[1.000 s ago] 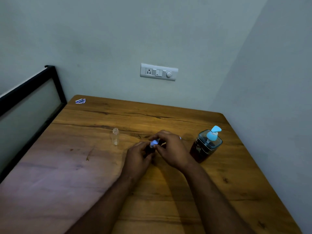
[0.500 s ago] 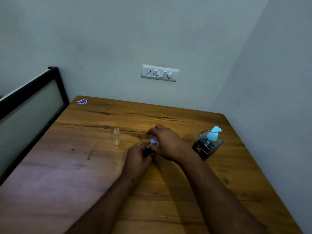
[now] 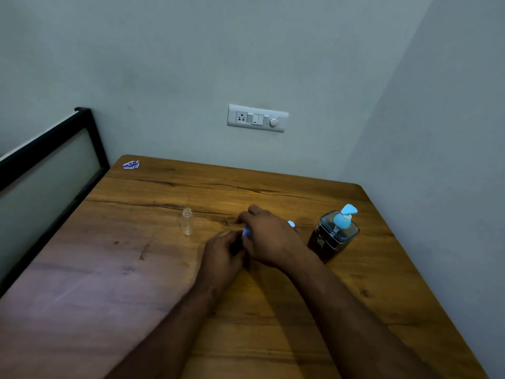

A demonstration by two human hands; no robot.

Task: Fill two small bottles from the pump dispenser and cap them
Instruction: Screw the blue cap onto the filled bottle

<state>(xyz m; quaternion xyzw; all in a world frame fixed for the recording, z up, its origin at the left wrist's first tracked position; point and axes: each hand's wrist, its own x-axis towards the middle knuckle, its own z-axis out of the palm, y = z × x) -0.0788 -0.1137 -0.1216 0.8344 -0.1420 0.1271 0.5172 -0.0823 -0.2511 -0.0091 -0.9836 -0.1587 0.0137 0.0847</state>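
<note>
While the left hand [image 3: 222,254] grips a small dark-filled bottle [image 3: 236,246] upright on the wooden desk [image 3: 273,337], the right hand [image 3: 269,236] pinches its pale blue cap [image 3: 246,231] from above — capping looks underway. Keep cap square to the neck, twist w/ fingertips only, left grip firm so nothing tips. A 2nd blue cap [image 3: 291,223] peeks out just beyond the right grip; the empty clear bottle [image 3: 187,222] stands left of both hands, the dark pump dispenser w/ blue nozzle [image 3: 333,233] to the right.

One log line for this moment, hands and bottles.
left hand: grips dark bottle | right hand: pinches blue cap on it | clear bottle: empty, uncapped, upright | pump dispenser: untouched
</note>
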